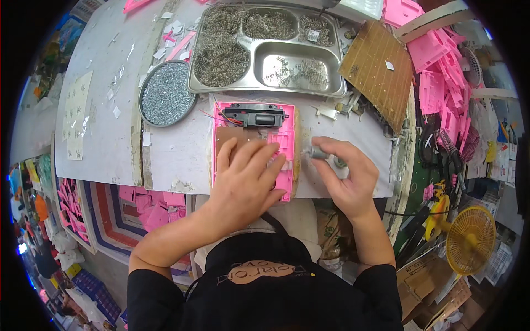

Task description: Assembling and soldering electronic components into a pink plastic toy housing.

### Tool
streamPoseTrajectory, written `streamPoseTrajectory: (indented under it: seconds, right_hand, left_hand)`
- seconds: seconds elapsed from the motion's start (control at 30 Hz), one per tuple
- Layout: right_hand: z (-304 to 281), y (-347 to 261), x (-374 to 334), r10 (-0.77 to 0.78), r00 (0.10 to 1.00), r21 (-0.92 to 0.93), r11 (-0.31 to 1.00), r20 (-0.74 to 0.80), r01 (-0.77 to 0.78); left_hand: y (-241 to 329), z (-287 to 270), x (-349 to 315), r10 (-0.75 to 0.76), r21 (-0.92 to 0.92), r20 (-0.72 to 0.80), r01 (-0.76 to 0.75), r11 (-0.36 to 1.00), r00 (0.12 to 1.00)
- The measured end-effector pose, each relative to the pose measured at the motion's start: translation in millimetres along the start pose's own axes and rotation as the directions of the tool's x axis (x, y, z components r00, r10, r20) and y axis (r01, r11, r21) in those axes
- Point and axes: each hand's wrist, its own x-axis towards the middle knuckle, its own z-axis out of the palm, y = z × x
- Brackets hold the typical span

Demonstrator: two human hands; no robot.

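Note:
A pink plastic housing lies on the table in front of me. Across its far end sits a black gearbox unit with thin coloured wires at its left. A flat brown piece rests in the housing just behind my fingers. My left hand lies over the housing with its fingers spread, hiding much of its middle. Right of the housing, my right hand pinches a small grey cylinder between thumb and forefinger. Another small greyish piece shows close to that palm.
A steel compartment tray of small springs stands at the back, beside a round dish of screws. A tilted brown board and stacked pink parts are at the right. A yellow fan stands lower right.

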Motion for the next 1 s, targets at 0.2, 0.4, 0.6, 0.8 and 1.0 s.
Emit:
streamPoseTrajectory:
  seconds: [0.2,0.4,0.6,0.8,1.0]
  right_hand:
    - [27.0,11.9,19.0,0.051,0.993,-0.052,0.998,0.107,-0.046]
    - [37.9,13.6,24.2,0.112,0.982,-0.148,0.985,0.153,-0.09]
    - [33.0,6.5,29.9,0.127,0.971,-0.266,0.961,0.201,-0.071]
    - [26.9,1.2,39.7,0.085,0.961,-0.344,0.939,0.263,0.011]
    - [47.5,-18.3,54.6,-0.161,0.953,-0.298,0.925,0.257,0.237]
  left_hand:
    - [-10.9,-8.9,-28.6,0.072,-0.05,0.004,-0.072,0.996,0.997]
    - [-66.1,-13.3,-4.1,-0.056,-0.002,-0.381,0.06,0.998,0.923]
    - [-66.8,-15.9,-4.3,-0.085,0.16,-0.352,0.149,0.976,0.932]
    - [-50.9,-7.4,-17.8,-0.034,0.1,-0.344,0.073,0.992,0.938]
    - [-50.8,-5.1,-12.4,0.037,-0.004,-0.392,-0.042,0.999,0.919]
